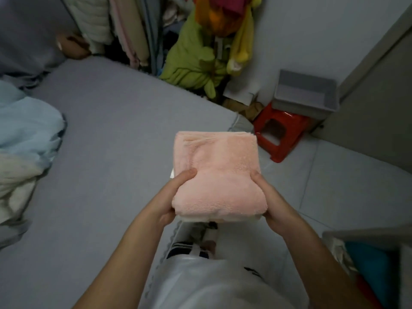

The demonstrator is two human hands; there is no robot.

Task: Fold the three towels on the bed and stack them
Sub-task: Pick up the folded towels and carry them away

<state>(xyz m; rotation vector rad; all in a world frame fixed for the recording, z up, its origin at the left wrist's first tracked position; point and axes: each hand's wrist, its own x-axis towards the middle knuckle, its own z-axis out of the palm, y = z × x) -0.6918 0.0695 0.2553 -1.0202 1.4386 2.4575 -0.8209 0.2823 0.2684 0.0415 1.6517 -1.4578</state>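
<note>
A white shirt front (pixel 211 284) filled the bottom of the view, and two bare forearms were extended from it toward the bed. A folded stack of towels (pixel 217 175) was held up in the air between the hands, over the right edge of the bed (pixel 111 141) and the floor beside it. The left hand (pixel 171 197) was clamped on the stack's left side, thumb laid on top; the right hand (pixel 270 197) was clamped on the right side in the same way — the remaining fingers of both were hidden underneath.

The stack's long axis ran away from the person, toward the clothes hanging at the far wall, with the rounded fold at the near end and the layered edges at the far end. A pink towel was seen on top; paler layers showed only as thin edges at the near underside and the left side, so the number of towels could not be made out.

A crumpled pale blue quilt (pixel 26 139) was cut off at the left edge. A red stool (pixel 281 134) carrying a grey box (pixel 305 94) stood on the floor, partly hidden by the stack's far corner.
</note>
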